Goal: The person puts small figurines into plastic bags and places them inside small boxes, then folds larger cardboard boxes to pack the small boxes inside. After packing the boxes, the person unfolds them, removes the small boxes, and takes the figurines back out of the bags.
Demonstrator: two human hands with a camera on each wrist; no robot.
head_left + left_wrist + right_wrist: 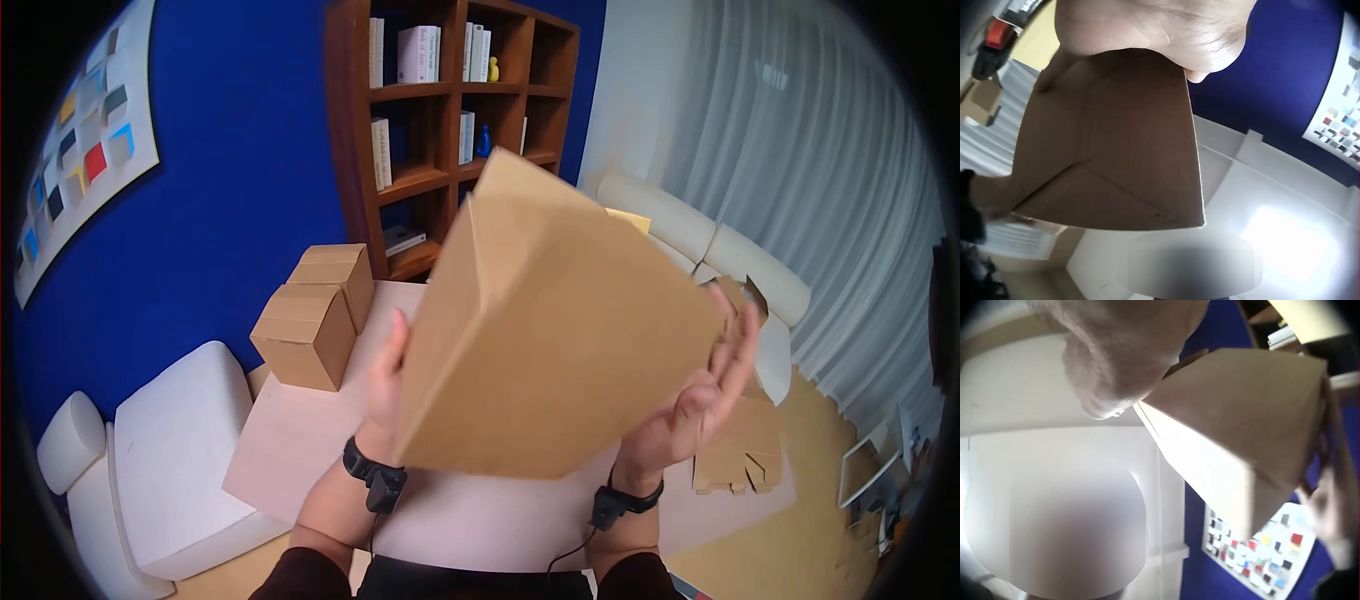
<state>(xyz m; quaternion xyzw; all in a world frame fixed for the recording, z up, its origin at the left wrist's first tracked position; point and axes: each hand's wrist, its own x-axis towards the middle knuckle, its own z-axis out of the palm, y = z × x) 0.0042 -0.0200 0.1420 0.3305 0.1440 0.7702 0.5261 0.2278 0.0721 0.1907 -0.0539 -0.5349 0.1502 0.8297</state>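
A brown cardboard box [560,330], tilted, is held up in front of me between both hands. My left hand [383,390] holds its left side, partly hidden behind the cardboard. In the left wrist view the palm [1154,28] lies against the box [1116,137], one finger along its face and a fingertip past its right edge. On the opposite side my right hand [690,410] supports the box with extended fingers, the thumb side facing me. The right wrist view shows the box [1241,406] beside that hand [1129,356], whose fingertips are mostly hidden.
A pale pink table [470,520] lies below. Two folded boxes [305,335] stand at its left, and a flattened cardboard piece [738,450] lies at right. White seats [185,440] flank it, with a wooden bookshelf [415,90] behind.
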